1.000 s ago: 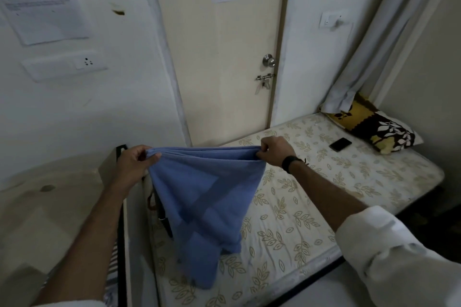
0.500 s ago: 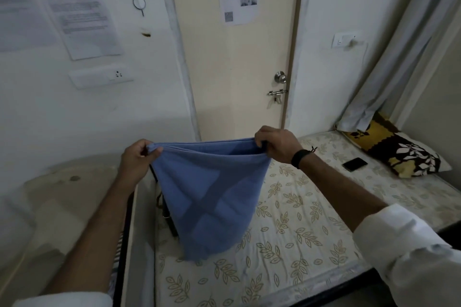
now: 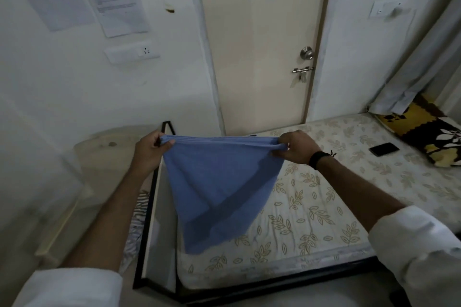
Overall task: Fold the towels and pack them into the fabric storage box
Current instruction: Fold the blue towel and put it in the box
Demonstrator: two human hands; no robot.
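Bed w/ leaf-print mattress is the landmark. Blue towel hangs above its near-left part, top edge stretched taut, lower end tapering to just over the mattress. Left hand pinches the left top corner, right hand the right, both curled tight on cloth. Step, prob.: mid-fold, towel already doubled. Next: bring corners together or lay it flat on the bed. Storage box not in view.

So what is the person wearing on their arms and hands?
Both arms have white sleeves pushed up past the elbows, so the forearms are bare. The right wrist has a black band with a small knot or tag on it. The left hand and right hand wear no gloves.
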